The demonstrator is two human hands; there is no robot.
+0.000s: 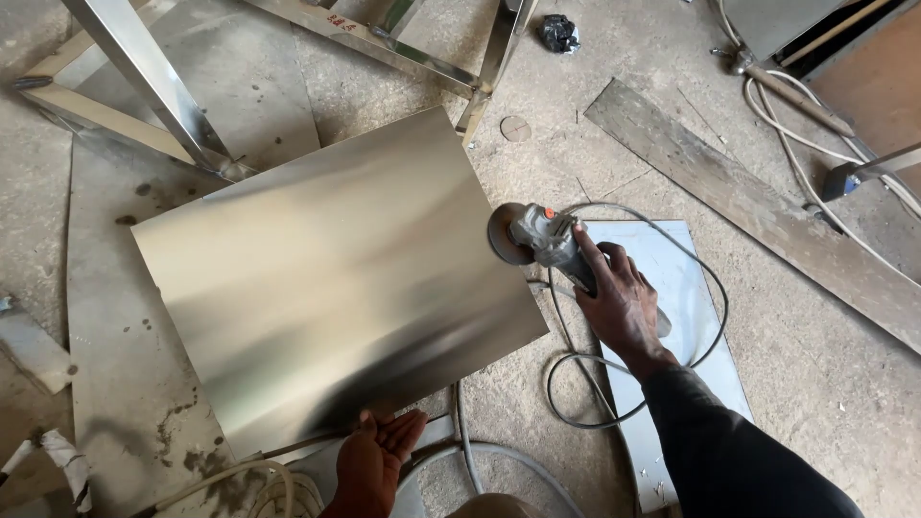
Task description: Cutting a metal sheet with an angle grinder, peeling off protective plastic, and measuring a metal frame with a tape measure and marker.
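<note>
On the concrete floor (825, 384), head view: your right hand (619, 302) is wrapped fully around the body of an angle grinder (547, 240). Grinder's long axis runs from your hand up and to the left; its disc (501, 233) leads, just at the right edge of a stainless steel sheet (336, 278). Sheet lies flat, skewed, its long axis running lower left to upper right. Your left hand (376, 459) is open, palm up, holding nothing, fingertips at the sheet's near edge. Grinder cable (576, 384) loops over a smaller pale sheet (672, 288) beneath your right arm. Wooden plank (758, 206) at right; steel frame legs (153, 86) above.
</note>
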